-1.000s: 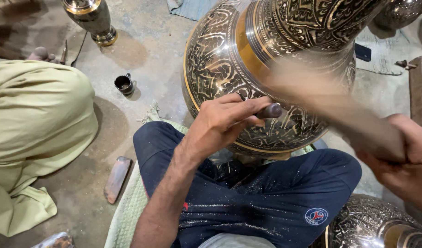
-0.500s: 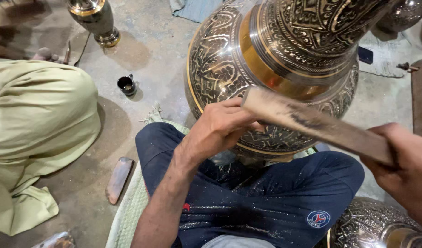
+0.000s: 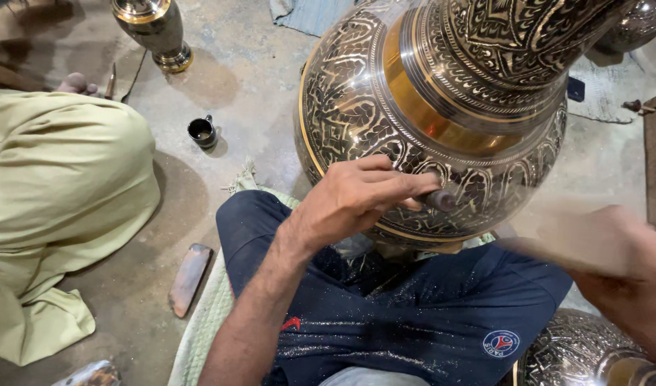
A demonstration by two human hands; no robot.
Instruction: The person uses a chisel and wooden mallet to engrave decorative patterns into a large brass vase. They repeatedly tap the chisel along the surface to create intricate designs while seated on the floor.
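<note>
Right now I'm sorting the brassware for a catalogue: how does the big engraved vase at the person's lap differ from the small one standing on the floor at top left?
The large engraved vase is far bigger and leans tilted over the lap; the small vase stands upright. The left hand presses a chisel against the large one; nothing touches the small one. Both are dark metal with gold bands.

A small dark cup (image 3: 201,132) is set on the concrete floor (image 3: 249,86). Beyond the cup, a brass vase (image 3: 153,30) is seen. Left of the cup, pale green cloth (image 3: 56,186) is spread; nearer than it, a flat stone (image 3: 189,277) is laid.
</note>
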